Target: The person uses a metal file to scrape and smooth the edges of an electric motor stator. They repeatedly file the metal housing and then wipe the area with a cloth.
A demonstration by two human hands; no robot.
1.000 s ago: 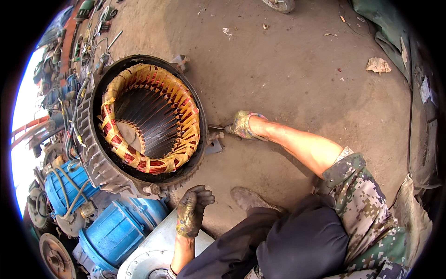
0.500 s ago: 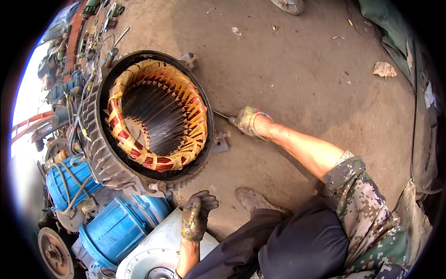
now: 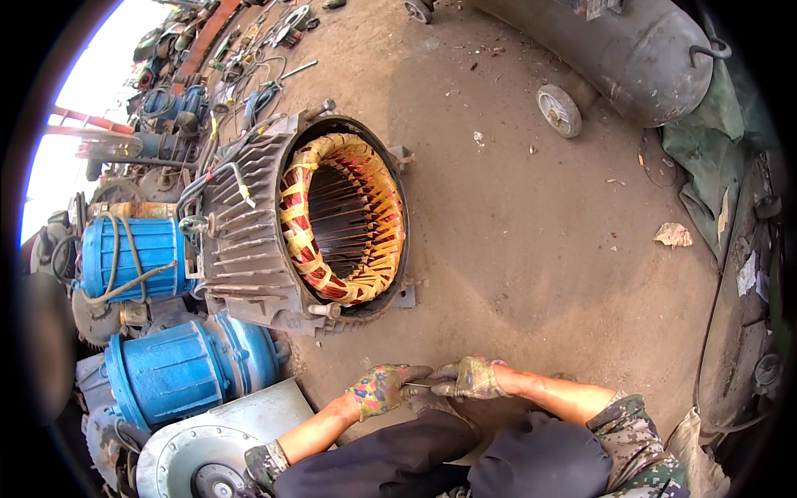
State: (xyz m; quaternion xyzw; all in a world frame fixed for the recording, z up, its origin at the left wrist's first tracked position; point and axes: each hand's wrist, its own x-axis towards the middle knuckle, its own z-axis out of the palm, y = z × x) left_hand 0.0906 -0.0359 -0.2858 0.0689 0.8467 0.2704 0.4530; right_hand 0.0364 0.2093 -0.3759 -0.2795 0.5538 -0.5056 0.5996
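In front of my knees, my left hand (image 3: 380,390) and my right hand (image 3: 471,378) almost meet, both in stained, patterned work gloves. A thin metal rod (image 3: 422,384) spans the small gap between their fingertips. My right fingers are closed on one end of it and my left fingers pinch the other; its full shape is hidden. Beyond the hands, to the left, a large electric motor stator (image 3: 249,224) lies on its side with its open end facing right. Inside its finned grey housing sits a ring of copper windings (image 3: 386,241) bound with yellowish tape.
Two blue motors (image 3: 178,373) and a pale grey round-faced machine (image 3: 187,448) crowd the left. A grey wheeled tank (image 3: 614,58) stands at the far right, beside a green tarp (image 3: 706,141). Crumpled paper (image 3: 672,235) lies on the dirt floor (image 3: 531,224).
My right hand has drawn back from beside the stator toward my knees, bringing the thin rod. My left hand has moved right to meet it. The view has shifted, showing the tank.
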